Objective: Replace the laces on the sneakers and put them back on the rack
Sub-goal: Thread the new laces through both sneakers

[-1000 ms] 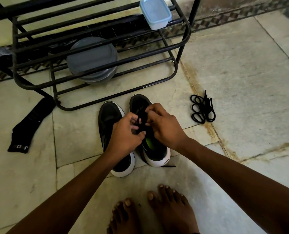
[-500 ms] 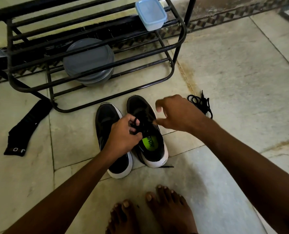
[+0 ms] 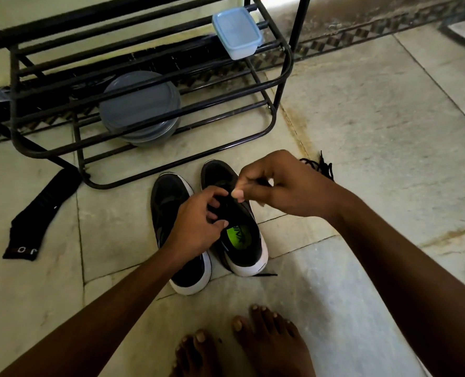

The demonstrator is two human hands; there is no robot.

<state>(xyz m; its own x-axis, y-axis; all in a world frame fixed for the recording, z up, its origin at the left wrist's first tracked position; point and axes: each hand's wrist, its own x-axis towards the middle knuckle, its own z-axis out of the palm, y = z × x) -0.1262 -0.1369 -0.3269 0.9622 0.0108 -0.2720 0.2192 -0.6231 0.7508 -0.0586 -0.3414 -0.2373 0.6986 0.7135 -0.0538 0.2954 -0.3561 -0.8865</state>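
Two black sneakers with white soles stand side by side on the floor in front of the black metal rack point(image 3: 280, 85). The right sneaker point(image 3: 242, 240) has a green insole; the left sneaker point(image 3: 171, 202) is partly under my left wrist. My left hand point(image 3: 198, 227) grips the tongue and lace area of the right sneaker. My right hand point(image 3: 283, 186) hovers just above the shoe's front, thumb and fingers pinching a thin black lace. A loose bundle of black laces point(image 3: 321, 167) lies on the floor behind my right hand, mostly hidden. A lace tip point(image 3: 264, 275) pokes out at the heel.
Stacked grey plates point(image 3: 141, 107) sit on the rack's lower shelf and a pale blue lidded box point(image 3: 236, 32) on an upper bar. A black sock point(image 3: 41, 216) lies on the floor at left. My bare feet point(image 3: 253, 346) are near the bottom edge.
My right hand swung out to the right away from the shoe, then came back over its front with fingers pinched. My left hand stayed on the right sneaker.
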